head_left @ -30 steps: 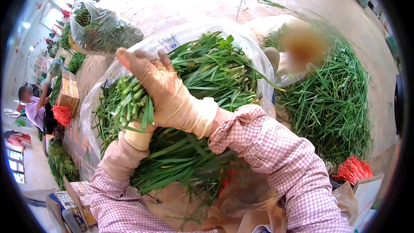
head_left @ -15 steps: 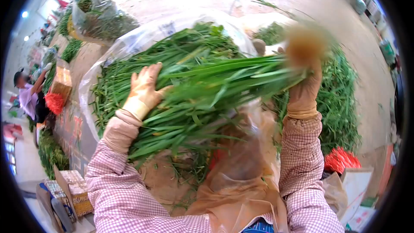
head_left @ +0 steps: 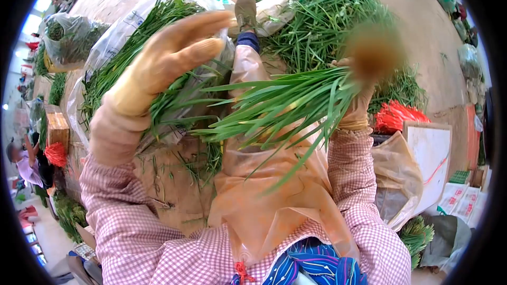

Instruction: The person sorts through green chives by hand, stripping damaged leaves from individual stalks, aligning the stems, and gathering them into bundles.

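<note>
My right hand [head_left: 360, 100], gloved and partly hidden by a brown blur, grips a bunch of garlic chives [head_left: 288, 100], whose long flat leaves fan out leftward over my apron. My left hand [head_left: 171, 55], in a pale rubber glove, is raised close to the camera. Its fingers are stretched out with nothing in them. Below and behind it, more chives [head_left: 127, 50] lie on a clear plastic sheet [head_left: 97, 55]. A large loose heap of chives [head_left: 327, 16] spreads on the floor beyond my right hand.
My apron [head_left: 269, 195] covers my lap, with one shoe [head_left: 245, 13] stretched forward. Red ties [head_left: 397, 117] lie beside a white board [head_left: 433, 158] at right. A full plastic bag [head_left: 74, 42] stands at far left, and another person [head_left: 29, 163] sits near a box [head_left: 57, 126].
My left hand has come up off the leaves, towards the camera. The bunch in my right hand is now apart from the left pile. The view has turned, showing more of my lap.
</note>
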Available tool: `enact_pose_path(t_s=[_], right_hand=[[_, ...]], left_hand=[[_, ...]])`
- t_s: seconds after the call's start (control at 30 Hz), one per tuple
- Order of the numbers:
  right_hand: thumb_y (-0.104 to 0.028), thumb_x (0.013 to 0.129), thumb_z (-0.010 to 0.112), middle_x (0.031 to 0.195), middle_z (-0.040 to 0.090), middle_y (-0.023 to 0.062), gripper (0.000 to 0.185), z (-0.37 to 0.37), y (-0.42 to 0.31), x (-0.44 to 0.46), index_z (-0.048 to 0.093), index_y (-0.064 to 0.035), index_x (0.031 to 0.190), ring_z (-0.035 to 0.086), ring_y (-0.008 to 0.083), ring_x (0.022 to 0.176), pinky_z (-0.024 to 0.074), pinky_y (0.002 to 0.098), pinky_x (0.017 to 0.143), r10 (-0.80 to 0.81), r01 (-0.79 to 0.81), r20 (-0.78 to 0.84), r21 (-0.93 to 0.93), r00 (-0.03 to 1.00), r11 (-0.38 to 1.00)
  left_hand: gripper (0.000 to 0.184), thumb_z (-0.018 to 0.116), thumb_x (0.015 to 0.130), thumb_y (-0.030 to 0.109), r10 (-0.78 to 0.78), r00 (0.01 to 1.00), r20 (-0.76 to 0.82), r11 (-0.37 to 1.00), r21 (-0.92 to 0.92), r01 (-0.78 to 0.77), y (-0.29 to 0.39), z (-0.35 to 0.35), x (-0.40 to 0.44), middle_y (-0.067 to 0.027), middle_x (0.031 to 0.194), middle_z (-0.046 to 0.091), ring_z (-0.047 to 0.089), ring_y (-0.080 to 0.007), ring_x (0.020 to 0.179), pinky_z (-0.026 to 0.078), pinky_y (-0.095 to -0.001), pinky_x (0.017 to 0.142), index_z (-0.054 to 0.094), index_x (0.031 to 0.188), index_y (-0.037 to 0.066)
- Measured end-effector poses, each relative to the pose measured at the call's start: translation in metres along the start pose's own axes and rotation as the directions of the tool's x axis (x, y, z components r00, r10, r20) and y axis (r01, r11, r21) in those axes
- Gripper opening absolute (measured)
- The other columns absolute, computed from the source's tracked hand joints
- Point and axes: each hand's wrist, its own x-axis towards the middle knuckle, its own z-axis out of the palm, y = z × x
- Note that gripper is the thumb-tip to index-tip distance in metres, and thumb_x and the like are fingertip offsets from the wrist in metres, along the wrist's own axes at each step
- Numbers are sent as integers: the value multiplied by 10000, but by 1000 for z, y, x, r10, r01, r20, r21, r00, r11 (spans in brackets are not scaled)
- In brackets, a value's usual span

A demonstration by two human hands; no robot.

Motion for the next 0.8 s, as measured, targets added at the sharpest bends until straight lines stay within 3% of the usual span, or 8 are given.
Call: enact_pose_path(t_s=[0.1, 0.23, 0.37, 0.47, 0.53, 0.57, 0.73, 0.8], right_hand=[[-218, 883, 545, 942, 600, 96, 266, -16, -10, -14, 568, -5, 1041, 562, 255, 933, 395, 486, 988, 48, -44, -79, 48, 996, 998], [-203, 868, 577, 890, 611, 120, 232, -43, -24, -30, 581, 11, 958, 574, 282, 905, 447, 450, 938, 65, -52, -227, 64, 972, 997], [-202, 877, 573, 856, 626, 151, 233, -35, -23, -42, 587, 30, 891, 593, 306, 882, 481, 421, 889, 59, -34, -362, 76, 930, 997], [-182, 887, 557, 848, 630, 157, 207, -43, -18, -41, 570, 23, 915, 605, 308, 861, 500, 444, 865, 66, -61, -399, 26, 915, 998], [-176, 892, 550, 846, 631, 152, 174, -61, -15, -39, 543, -8, 938, 615, 309, 802, 521, 462, 829, -38, -60, -432, -211, 901, 976], [-173, 894, 549, 841, 632, 155, 149, -78, -14, -37, 521, -37, 947, 626, 322, 765, 540, 477, 777, -27, -21, -368, -125, 929, 992], [-172, 883, 576, 870, 632, 181, 166, -70, -5, -42, 513, -44, 968, 631, 342, 773, 545, 492, 734, -80, -79, -525, -274, 848, 959], [-179, 882, 579, 873, 633, 179, 171, -68, -4, -40, 519, -43, 966, 630, 340, 773, 544, 491, 736, -156, -30, -510, -337, 846, 941]], left_hand=[[864, 429, 835, 706, -60, 983, 172, 883, -450, 133, -22, 44, 28, -145, 1397, 427, 412, -244, 1265, 281, -402, 1056, 327, 1431, 88], [977, 446, 755, 784, -202, 924, 326, 700, -611, 369, -48, 93, 45, -136, 1409, 400, 394, -249, 1261, 273, -411, 1065, 314, 1433, 94], [1018, 561, 715, 734, -288, 853, 435, 383, -764, 519, -83, 129, 41, -147, 1383, 414, 431, -267, 1252, 384, -413, 1040, 298, 1419, 47], [994, 557, 715, 729, -252, 812, 526, 230, -783, 578, -118, 144, 33, -158, 1361, 454, 446, -275, 1255, 401, -432, 1028, 350, 1394, 33], [1017, 560, 695, 744, -184, 805, 564, 151, -793, 590, -126, 147, 25, -161, 1352, 464, 460, -279, 1241, 409, -434, 1019, 353, 1393, 34], [1040, 563, 674, 758, -112, 799, 591, 78, -796, 600, -122, 147, 20, -164, 1343, 475, 474, -282, 1227, 416, -437, 1011, 356, 1392, 35], [1086, 557, 652, 778, -213, 792, 573, -17, -812, 583, -120, 132, 9, -171, 1340, 474, 513, -302, 1174, 436, -440, 982, 310, 1414, 45], [1095, 545, 662, 779, -166, 804, 571, 81, -805, 588, -122, 133, 8, -177, 1356, 455, 494, -299, 1192, 408, -443, 1007, 274, 1427, 44]])
